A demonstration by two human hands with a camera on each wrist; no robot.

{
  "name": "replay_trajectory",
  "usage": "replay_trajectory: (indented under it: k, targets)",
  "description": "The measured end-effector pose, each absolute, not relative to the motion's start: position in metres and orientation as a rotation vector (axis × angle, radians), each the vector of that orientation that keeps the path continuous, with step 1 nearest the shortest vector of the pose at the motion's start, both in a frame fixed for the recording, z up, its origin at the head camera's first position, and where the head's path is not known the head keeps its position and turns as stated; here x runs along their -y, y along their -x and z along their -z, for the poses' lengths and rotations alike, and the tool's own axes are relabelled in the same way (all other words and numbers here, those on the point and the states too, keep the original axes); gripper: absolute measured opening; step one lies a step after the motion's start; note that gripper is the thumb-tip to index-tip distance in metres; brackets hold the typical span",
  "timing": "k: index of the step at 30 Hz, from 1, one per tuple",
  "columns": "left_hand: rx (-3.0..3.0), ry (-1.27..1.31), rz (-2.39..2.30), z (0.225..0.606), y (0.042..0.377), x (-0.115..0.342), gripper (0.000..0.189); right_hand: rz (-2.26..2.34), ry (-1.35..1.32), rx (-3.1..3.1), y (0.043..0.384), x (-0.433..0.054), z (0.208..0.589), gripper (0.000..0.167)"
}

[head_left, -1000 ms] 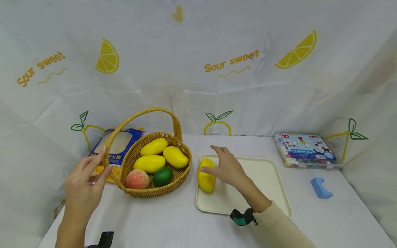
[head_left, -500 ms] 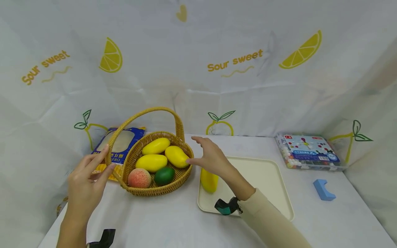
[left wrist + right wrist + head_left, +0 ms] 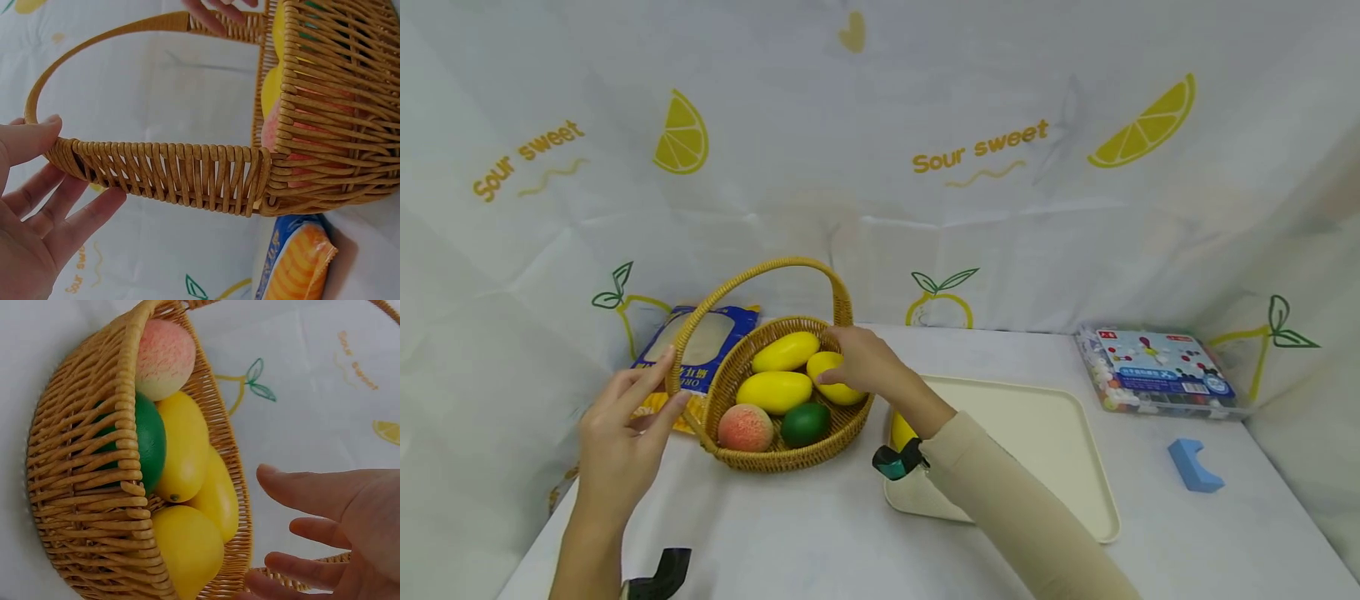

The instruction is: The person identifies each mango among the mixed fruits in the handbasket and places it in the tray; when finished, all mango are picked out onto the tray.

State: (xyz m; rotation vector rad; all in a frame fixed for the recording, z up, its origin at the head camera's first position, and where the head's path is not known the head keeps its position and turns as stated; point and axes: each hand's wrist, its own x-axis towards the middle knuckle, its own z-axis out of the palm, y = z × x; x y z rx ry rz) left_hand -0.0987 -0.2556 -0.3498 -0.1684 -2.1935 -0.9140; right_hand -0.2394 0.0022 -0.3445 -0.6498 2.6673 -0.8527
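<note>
My left hand [image 3: 617, 442] holds the left side of the arched handle [image 3: 169, 169] of a wicker basket [image 3: 775, 460], thumb on one face and fingers on the other. Inside the basket are three yellow mangoes [image 3: 775, 392], a pink peach [image 3: 746, 427] and a dark green fruit [image 3: 806, 425]. Over the right rim, my right hand [image 3: 871, 364] hovers with thumb and fingers spread, overlapping the rightmost mango [image 3: 833, 387]. In the right wrist view that hand [image 3: 350, 531] is apart from the fruit with nothing in its grasp. Another mango [image 3: 901, 432] lies on a cream tray [image 3: 1037, 442], mostly hidden by the right wrist.
Behind the basket's left side leans a blue and orange food bag [image 3: 700, 346]. A clear box of small coloured parts [image 3: 1161, 371] sits at the back right, with a blue notched block [image 3: 1195, 465] in front of it. A white printed cloth hangs behind the table.
My right hand has moved left from above the tray's mango to the basket's right side. My left hand keeps its hold on the handle. The whole scene has shifted slightly right in view.
</note>
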Motion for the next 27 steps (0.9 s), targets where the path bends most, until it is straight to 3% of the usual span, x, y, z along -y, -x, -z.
replay_trajectory:
  k: [10, 18, 27]
  targets:
    - [2.189, 0.169, 0.928, 0.350, 0.099, 0.256, 0.070, 0.635, 0.598, -2.668, 0.263, 0.019, 0.358, 0.066]
    - [2.209, 0.143, 0.924, 0.350, 0.099, 0.256, 0.068, 0.275, 0.595, -2.786, 0.266, 0.036, 0.358, 0.049]
    - [2.207, 0.164, 0.905, 0.352, 0.100, 0.257, 0.070, 0.241, 0.542, -2.787, 0.262, 0.040, 0.363, 0.051]
